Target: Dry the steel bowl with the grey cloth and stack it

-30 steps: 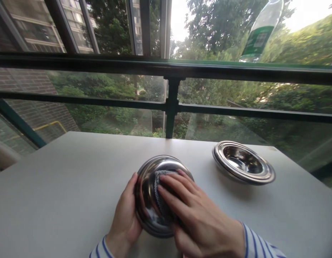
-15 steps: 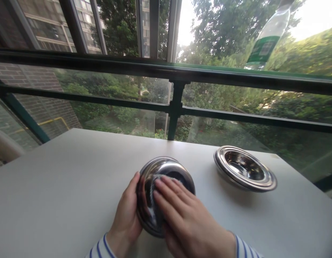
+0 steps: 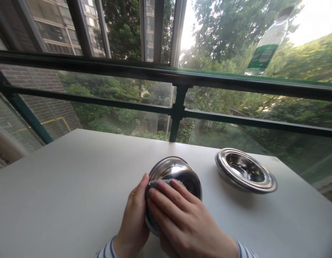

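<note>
A person's left hand (image 3: pixel 133 215) gripped the edge of a stainless steel bowl (image 3: pixel 179 170), held tilted with its rounded outside up, near the front of a white table (image 3: pixel 74 179); the right hand (image 3: pixel 187 222) curled over a grey mesh cloth (image 3: pixel 156 185), pressing it against the steel; a second steel bowl (image 3: pixel 245 170) sat upright to the right, apart from the hands, its polished hollow holding nothing visible.

Stainless steel bowl (image 3: pixel 246 171), open side up, on pale worktop (image 3: pixel 74 168), toward right. Dark metal railing (image 3: pixel 128 70) with green top edge runs along far side, glass panels below. Clear plastic bottle (image 3: pixel 268 50), green label, tilted just above railing. Beyond: brick wall (image 3: pixel 39 104), yellow pipe (image 3: pixel 57 120), apartment block (image 3: pixel 55 25), dense trees (image 3: pixel 222 32).
</note>
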`<state>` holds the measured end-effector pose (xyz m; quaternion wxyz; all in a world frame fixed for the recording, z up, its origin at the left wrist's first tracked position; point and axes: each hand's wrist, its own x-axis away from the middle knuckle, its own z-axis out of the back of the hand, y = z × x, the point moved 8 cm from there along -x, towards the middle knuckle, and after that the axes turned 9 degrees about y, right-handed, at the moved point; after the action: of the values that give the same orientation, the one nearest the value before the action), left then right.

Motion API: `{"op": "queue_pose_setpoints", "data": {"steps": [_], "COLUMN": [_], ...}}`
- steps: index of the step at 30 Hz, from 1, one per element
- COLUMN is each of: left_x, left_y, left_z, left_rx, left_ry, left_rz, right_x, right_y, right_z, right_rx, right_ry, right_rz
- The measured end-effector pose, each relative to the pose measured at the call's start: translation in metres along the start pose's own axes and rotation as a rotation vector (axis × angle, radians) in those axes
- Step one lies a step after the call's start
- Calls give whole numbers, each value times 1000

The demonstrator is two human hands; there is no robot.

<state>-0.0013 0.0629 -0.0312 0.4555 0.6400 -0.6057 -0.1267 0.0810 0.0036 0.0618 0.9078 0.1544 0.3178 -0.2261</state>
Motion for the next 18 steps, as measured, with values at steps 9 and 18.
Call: {"op": "queue_pose_setpoints", "data": {"steps": [9, 18], "left_x": [5, -2], "left_y": [1, 0], "left_z": [-12, -10], "left_rx": [1, 1], "left_ry": [-162, -148], "left_rz": [5, 14], "right_x": [-14, -20], "right_y": [46, 57], "right_z": [13, 3], "right_rx": [-40, -180], "right_ry": [12, -8], "right_rz": [-325, -344]}}
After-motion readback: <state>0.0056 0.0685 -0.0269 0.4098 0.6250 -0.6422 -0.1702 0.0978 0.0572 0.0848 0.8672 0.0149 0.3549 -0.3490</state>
